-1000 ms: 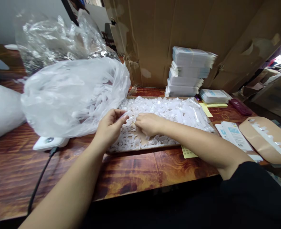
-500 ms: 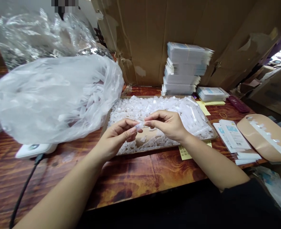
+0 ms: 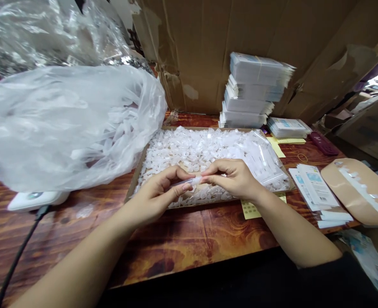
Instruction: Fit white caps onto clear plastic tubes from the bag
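My left hand (image 3: 158, 196) and my right hand (image 3: 232, 177) meet above the near edge of a shallow cardboard tray (image 3: 136, 176) heaped with small translucent plastic pieces (image 3: 204, 147). Both pinch one slim clear plastic piece (image 3: 189, 181) between their fingertips, the left at its left end, the right at its right end. A clear packet of longer clear pieces (image 3: 262, 160) lies on the tray's right side.
A big translucent bag of plastic parts (image 3: 66, 124) fills the left, with crumpled clear plastic (image 3: 47, 38) behind. Stacked white packets (image 3: 256, 90) stand against the cardboard wall (image 3: 240, 34). Printed cards (image 3: 315, 186), yellow notes (image 3: 251, 208), a white device (image 3: 36, 199) with a black cable (image 3: 15, 261) lie on the wooden table (image 3: 182, 244).
Both hands lifted off the pile in the tray and came toward me, now holding a small clear piece between them. The view shifted slightly left and down.
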A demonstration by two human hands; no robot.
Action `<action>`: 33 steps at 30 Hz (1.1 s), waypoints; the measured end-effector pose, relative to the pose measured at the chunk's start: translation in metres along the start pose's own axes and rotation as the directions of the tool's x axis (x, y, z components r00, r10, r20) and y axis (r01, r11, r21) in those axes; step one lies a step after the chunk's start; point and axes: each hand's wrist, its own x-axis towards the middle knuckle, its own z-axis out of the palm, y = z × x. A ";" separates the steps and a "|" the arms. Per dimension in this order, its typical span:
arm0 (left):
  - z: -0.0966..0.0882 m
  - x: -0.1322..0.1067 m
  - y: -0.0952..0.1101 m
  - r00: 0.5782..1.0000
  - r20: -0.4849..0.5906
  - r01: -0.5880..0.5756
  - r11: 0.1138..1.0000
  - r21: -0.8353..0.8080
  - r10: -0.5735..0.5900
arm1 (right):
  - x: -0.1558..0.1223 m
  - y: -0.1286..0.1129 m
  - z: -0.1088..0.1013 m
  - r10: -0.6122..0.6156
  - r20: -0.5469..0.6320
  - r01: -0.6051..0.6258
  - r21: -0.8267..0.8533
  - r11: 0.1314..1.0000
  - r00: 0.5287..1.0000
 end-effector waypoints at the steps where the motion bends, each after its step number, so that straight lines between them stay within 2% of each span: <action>1: 0.001 -0.001 0.000 1.000 -0.005 0.005 1.000 -0.019 -0.005 | -0.001 0.000 0.002 0.011 -0.028 -0.011 0.026 1.000 1.000; 4: 0.005 -0.004 0.001 0.999 -0.037 -0.039 0.999 -0.012 0.039 | -0.004 0.000 0.016 0.056 -0.094 -0.041 0.158 0.987 0.994; 7: 0.008 -0.007 0.001 0.987 -0.088 -0.127 0.988 0.088 0.135 | -0.006 -0.001 0.030 0.119 -0.121 -0.086 0.252 0.964 0.985; 11: 0.008 -0.005 -0.002 0.956 -0.207 -0.163 0.963 0.213 0.207 | 0.000 -0.006 0.026 0.173 -0.081 -0.150 0.234 0.961 0.982; 13: 0.003 -0.001 -0.003 0.939 -0.290 -0.130 0.972 0.196 0.184 | 0.006 -0.007 0.017 0.131 -0.058 -0.124 0.111 0.986 0.990; 15: -0.004 0.005 -0.003 0.915 -0.376 -0.101 0.986 0.134 0.145 | 0.012 -0.007 0.010 0.023 -0.015 -0.025 -0.135 0.991 1.000; 17: -0.011 0.009 -0.003 0.892 -0.432 -0.098 0.991 0.094 0.129 | 0.017 -0.005 0.009 -0.030 0.159 0.097 -0.432 0.896 0.987; 19: -0.015 0.011 -0.003 0.894 -0.429 -0.091 0.990 0.106 0.128 | 0.020 -0.004 0.015 0.068 0.376 0.204 -0.636 0.745 0.924; 21: -0.016 0.011 -0.005 0.911 -0.392 -0.074 0.986 0.152 0.129 | 0.022 -0.002 0.024 0.187 0.468 0.254 -0.725 0.640 0.864; 22: -0.015 0.010 -0.006 0.919 -0.373 -0.062 0.982 0.178 0.126 | 0.022 -0.001 0.027 0.213 0.476 0.262 -0.745 0.614 0.853; 24: -0.014 0.009 -0.008 0.932 -0.341 -0.047 0.975 0.219 0.121 | 0.022 0.001 0.029 0.208 0.449 0.245 -0.756 0.607 0.869; 26: -0.013 0.009 -0.010 0.946 -0.305 -0.043 0.975 0.219 0.111 | 0.020 0.004 0.023 0.159 0.381 0.192 -0.732 0.653 0.911; 29: -0.013 0.008 -0.016 0.952 -0.283 -0.068 0.985 0.161 0.112 | 0.016 0.009 0.007 -0.023 0.186 0.138 -0.635 0.760 0.982; 31: -0.012 0.007 -0.019 0.953 -0.280 -0.082 0.986 0.145 0.120 | 0.014 0.011 0.000 -0.200 0.063 0.201 -0.559 0.805 0.978; 33: -0.011 0.007 -0.022 0.962 -0.245 -0.088 0.985 0.149 0.123 | 0.012 0.013 -0.001 -0.332 0.047 0.311 -0.493 0.813 0.942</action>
